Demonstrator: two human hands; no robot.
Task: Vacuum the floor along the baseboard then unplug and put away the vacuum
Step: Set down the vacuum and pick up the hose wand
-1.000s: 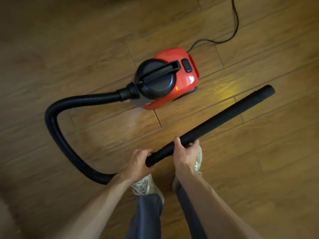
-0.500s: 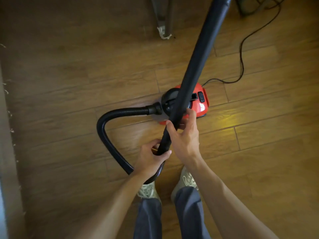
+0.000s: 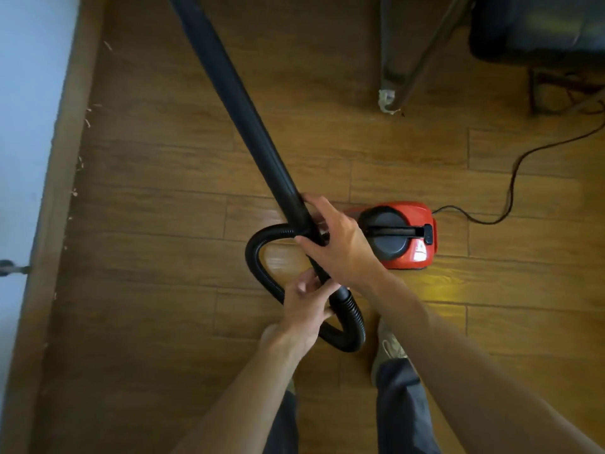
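Observation:
A small red and black vacuum (image 3: 401,237) sits on the wooden floor right of centre. Its ribbed black hose (image 3: 258,257) loops left and down to a long black wand (image 3: 235,90), which slants up to the top left and leaves the frame. My right hand (image 3: 337,244) grips the wand's lower part. My left hand (image 3: 304,309) holds the joint where wand meets hose. The black power cord (image 3: 510,188) runs from the vacuum's right side up to the right. The brown baseboard (image 3: 62,165) runs along the left, with pale debris specks (image 3: 80,162) beside it.
A folding metal leg (image 3: 393,93) with a worn foot stands at the top, right of centre. A dark piece of furniture (image 3: 537,27) fills the top right corner, with wires under it. My feet (image 3: 389,352) stand at the bottom centre. A pale blue wall (image 3: 23,93) rises at the left.
The wand has swung from pointing right, through upward, to pointing up-left toward the baseboard. My view has turned left, so the wall and baseboard now show and the vacuum lies further right.

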